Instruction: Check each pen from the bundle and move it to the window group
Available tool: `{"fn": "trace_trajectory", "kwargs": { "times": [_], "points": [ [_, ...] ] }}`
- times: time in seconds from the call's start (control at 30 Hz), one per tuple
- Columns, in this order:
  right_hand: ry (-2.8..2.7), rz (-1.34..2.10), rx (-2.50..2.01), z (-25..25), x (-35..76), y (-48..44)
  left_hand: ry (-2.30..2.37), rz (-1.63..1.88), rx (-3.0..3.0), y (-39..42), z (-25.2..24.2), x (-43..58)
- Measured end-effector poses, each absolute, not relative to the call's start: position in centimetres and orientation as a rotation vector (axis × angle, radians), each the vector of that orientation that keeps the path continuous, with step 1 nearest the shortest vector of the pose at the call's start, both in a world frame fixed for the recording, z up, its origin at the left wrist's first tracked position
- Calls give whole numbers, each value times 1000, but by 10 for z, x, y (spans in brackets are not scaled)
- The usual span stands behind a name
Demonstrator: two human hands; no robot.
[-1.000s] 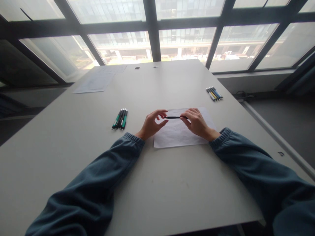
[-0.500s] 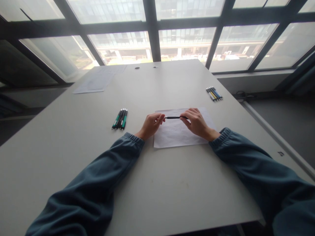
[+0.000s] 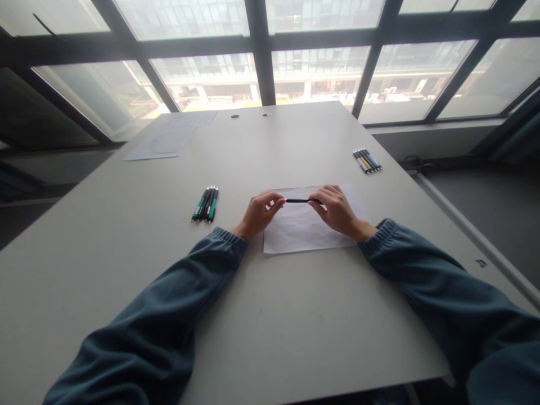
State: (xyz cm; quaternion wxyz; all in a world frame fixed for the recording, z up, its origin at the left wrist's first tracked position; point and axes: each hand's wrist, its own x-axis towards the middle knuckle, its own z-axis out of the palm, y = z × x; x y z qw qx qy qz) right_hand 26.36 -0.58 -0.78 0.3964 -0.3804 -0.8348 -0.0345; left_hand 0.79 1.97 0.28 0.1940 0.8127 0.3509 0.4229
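A slim black pen (image 3: 297, 201) is held level between my two hands, above a white sheet of paper (image 3: 310, 230). My left hand (image 3: 262, 212) pinches its left tip between thumb and fingers. The other end lies in the closed fingers of my right hand (image 3: 334, 209), which hide that part of the pen. To the left of my left hand, several pens with green and black barrels (image 3: 205, 204) lie side by side.
Another row of pens (image 3: 367, 161), with white, yellow and blue parts, lies near the right edge of the white table (image 3: 270, 315). Papers (image 3: 162, 138) lie at the far left. Large windows (image 3: 320, 73) stand behind the table.
The fingers of my left hand have shifted slightly right and closed on the pen's tip. My right hand has stayed in place.
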Motion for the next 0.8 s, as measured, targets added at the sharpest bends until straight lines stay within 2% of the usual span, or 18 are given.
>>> {"fn": "trace_trajectory", "kwargs": {
  "times": [0.4, 0.8],
  "points": [
    [-2113, -40, -997, -8, 264, -6, 963, 1238, 2221, 21, -3, 9],
    [-2107, -78, -966, -7, 263, -6, 992, 1058, 2184, 23, -2, 6]
  ]
}}
